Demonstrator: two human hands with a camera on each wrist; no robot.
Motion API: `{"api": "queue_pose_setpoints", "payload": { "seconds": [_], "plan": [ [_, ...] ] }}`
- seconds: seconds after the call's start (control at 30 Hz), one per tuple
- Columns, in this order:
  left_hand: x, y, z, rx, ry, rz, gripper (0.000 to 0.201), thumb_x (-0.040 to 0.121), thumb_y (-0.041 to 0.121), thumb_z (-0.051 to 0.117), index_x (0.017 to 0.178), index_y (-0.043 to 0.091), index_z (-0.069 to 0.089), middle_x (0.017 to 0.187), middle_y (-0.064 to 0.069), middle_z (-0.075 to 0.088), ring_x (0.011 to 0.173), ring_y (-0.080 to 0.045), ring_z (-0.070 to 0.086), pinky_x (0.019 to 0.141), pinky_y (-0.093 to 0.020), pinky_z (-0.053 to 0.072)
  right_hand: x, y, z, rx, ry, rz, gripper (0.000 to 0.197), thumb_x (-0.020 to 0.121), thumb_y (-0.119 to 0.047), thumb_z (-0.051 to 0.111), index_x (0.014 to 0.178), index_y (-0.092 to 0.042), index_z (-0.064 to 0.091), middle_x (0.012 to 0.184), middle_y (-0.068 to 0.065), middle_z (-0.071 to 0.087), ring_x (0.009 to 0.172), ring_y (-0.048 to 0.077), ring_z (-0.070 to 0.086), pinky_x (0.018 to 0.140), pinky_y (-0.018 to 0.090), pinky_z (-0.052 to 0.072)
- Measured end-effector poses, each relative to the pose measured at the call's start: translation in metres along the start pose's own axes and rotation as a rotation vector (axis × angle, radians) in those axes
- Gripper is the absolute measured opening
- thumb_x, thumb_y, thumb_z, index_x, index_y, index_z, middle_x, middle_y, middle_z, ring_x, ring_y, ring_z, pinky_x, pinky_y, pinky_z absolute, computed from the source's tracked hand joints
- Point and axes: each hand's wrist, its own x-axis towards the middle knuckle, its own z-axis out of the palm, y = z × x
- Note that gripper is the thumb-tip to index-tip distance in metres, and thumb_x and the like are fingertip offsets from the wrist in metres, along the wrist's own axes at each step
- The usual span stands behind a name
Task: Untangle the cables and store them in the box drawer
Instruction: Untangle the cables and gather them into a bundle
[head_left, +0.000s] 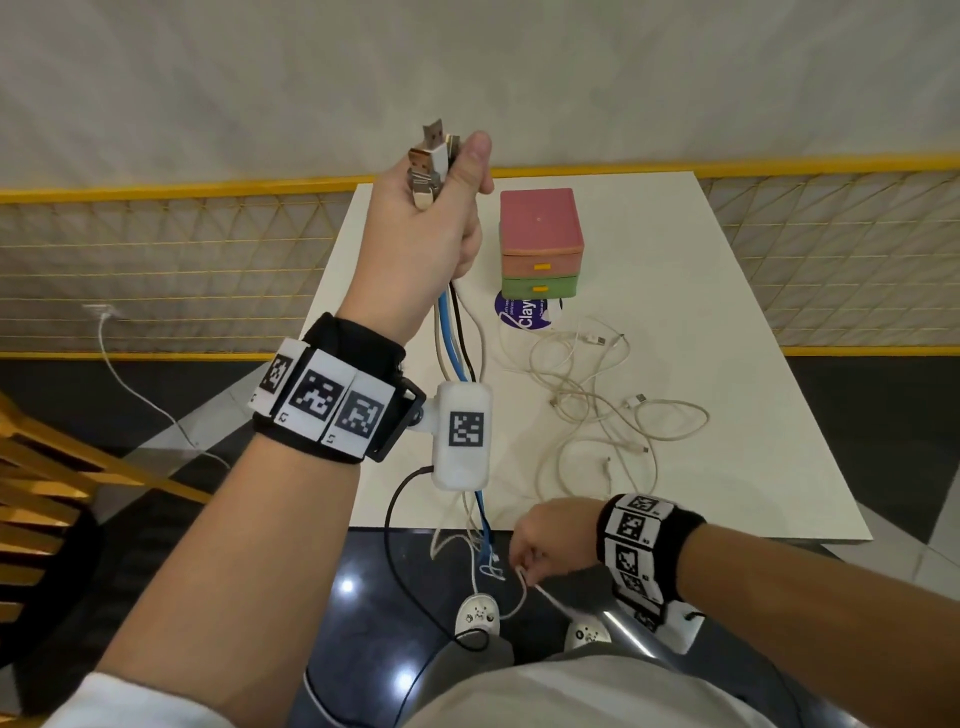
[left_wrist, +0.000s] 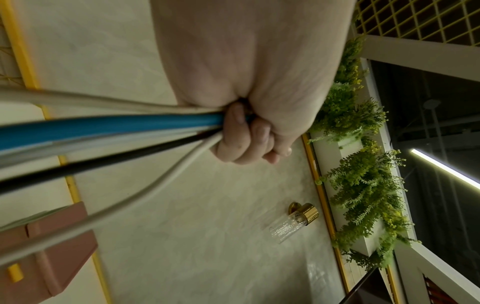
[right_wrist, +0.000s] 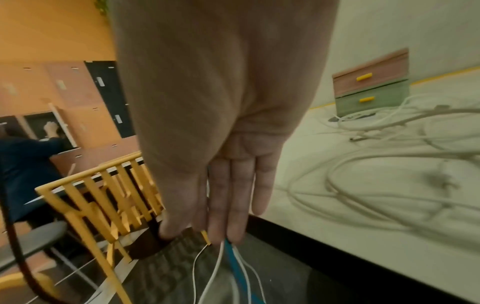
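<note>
My left hand (head_left: 441, 208) is raised above the table's left side and grips a bundle of cables (head_left: 457, 338), blue, black and white, with the USB plugs (head_left: 431, 156) sticking out above the fist. In the left wrist view the fingers (left_wrist: 244, 133) are curled round the same strands. The bundle hangs down past the table's front edge to my right hand (head_left: 535, 551), which pinches the lower strands (right_wrist: 233, 263). A two-drawer box (head_left: 540, 239), pink over green with yellow handles, stands on the table with both drawers closed. A tangle of white cables (head_left: 597, 405) lies on the table.
A purple round sticker (head_left: 524, 317) lies in front of the box. The white table (head_left: 753, 364) ends just above my right hand. A yellow mesh fence (head_left: 156, 260) runs behind, a loose white cable (head_left: 130, 384) hangs at the left, and a yellow chair (head_left: 41, 493) stands nearby.
</note>
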Motion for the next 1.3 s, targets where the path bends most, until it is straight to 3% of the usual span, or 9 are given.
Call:
{"api": "queue_pose_setpoints", "payload": {
  "seconds": [0.27, 0.37, 0.47, 0.63, 0.9, 1.03, 1.13, 1.23, 1.3],
  "plan": [
    [0.001, -0.009, 0.008, 0.007, -0.029, -0.03, 0.033, 0.101, 0.031, 0.05, 0.072, 0.017, 0.051, 0.042, 0.013, 0.032, 0.035, -0.008, 0.025, 0.041, -0.019, 0.021, -0.01, 0.069, -0.012, 0.248, 0.722, 0.439, 0.016, 0.091, -0.02, 0.046, 0.099, -0.016, 0.06, 0.1, 0.005, 0.062, 0.085, 0.025, 0.06, 0.071, 0.032, 0.047],
    [-0.001, -0.017, 0.016, 0.05, -0.073, -0.063, 0.033, 0.101, 0.032, 0.051, 0.073, 0.015, 0.051, 0.042, 0.013, 0.033, 0.036, -0.009, 0.026, 0.04, -0.02, 0.023, -0.023, 0.115, -0.026, 0.276, 0.998, 0.669, 0.017, 0.088, -0.008, 0.048, 0.099, -0.009, 0.061, 0.103, 0.014, 0.057, 0.088, 0.034, 0.058, 0.076, 0.04, 0.049],
    [-0.001, -0.026, 0.025, 0.12, -0.096, -0.08, 0.03, 0.097, 0.03, 0.058, 0.074, 0.014, 0.05, 0.047, 0.015, 0.036, 0.04, -0.003, 0.034, 0.043, -0.016, 0.029, -0.032, 0.154, -0.031, 0.344, 0.792, 0.846, 0.028, 0.086, -0.001, 0.046, 0.104, -0.013, 0.062, 0.116, 0.012, 0.05, 0.1, 0.034, 0.056, 0.086, 0.039, 0.048],
    [0.001, -0.026, 0.031, 0.022, -0.135, -0.202, 0.035, 0.096, 0.034, 0.059, 0.069, 0.021, 0.042, 0.055, 0.011, 0.029, 0.044, -0.007, 0.024, 0.04, -0.015, 0.022, -0.033, 0.175, -0.027, 0.254, 0.483, 0.742, 0.033, 0.085, -0.011, 0.053, 0.113, -0.025, 0.062, 0.123, 0.005, 0.049, 0.107, 0.028, 0.057, 0.09, 0.038, 0.049],
    [0.002, -0.025, 0.036, 0.027, -0.117, -0.269, 0.041, 0.1, 0.044, 0.046, 0.07, 0.018, 0.034, 0.049, 0.007, 0.024, 0.043, -0.011, 0.018, 0.04, -0.023, 0.016, -0.022, 0.175, -0.028, 0.083, 0.478, 0.692, 0.026, 0.086, -0.017, 0.054, 0.112, -0.023, 0.06, 0.121, 0.005, 0.048, 0.112, 0.029, 0.05, 0.091, 0.038, 0.045],
    [0.0, -0.028, 0.037, 0.04, -0.146, -0.254, 0.041, 0.1, 0.044, 0.046, 0.07, 0.017, 0.034, 0.049, 0.008, 0.026, 0.041, -0.01, 0.019, 0.039, -0.021, 0.018, -0.019, 0.171, -0.032, -0.016, 0.452, 0.607, 0.015, 0.093, -0.011, 0.043, 0.102, -0.007, 0.055, 0.11, 0.012, 0.049, 0.086, 0.027, 0.05, 0.076, 0.036, 0.042],
    [0.001, -0.031, 0.033, 0.046, -0.153, -0.25, 0.041, 0.099, 0.044, 0.046, 0.071, 0.017, 0.034, 0.05, 0.008, 0.026, 0.041, -0.009, 0.02, 0.039, -0.02, 0.019, -0.022, 0.174, -0.045, -0.006, 0.479, 0.575, 0.013, 0.091, -0.002, 0.04, 0.095, -0.01, 0.05, 0.099, 0.008, 0.046, 0.084, 0.028, 0.052, 0.07, 0.033, 0.037],
    [0.001, -0.034, 0.031, 0.051, -0.144, -0.249, 0.042, 0.099, 0.045, 0.047, 0.072, 0.015, 0.036, 0.051, 0.008, 0.026, 0.041, -0.009, 0.021, 0.039, -0.021, 0.019, -0.028, 0.181, -0.067, 0.019, 0.621, 0.581, 0.025, 0.089, 0.001, 0.043, 0.106, -0.006, 0.06, 0.118, 0.005, 0.047, 0.094, 0.033, 0.058, 0.078, 0.034, 0.045],
    [0.003, -0.035, 0.03, 0.059, -0.135, -0.245, 0.044, 0.098, 0.048, 0.048, 0.069, 0.018, 0.034, 0.05, 0.008, 0.026, 0.041, -0.009, 0.021, 0.039, -0.021, 0.019, -0.034, 0.182, -0.084, 0.025, 0.809, 0.552, 0.023, 0.091, -0.012, 0.051, 0.109, -0.004, 0.063, 0.126, 0.005, 0.047, 0.094, 0.034, 0.061, 0.083, 0.037, 0.049]
  ]
}}
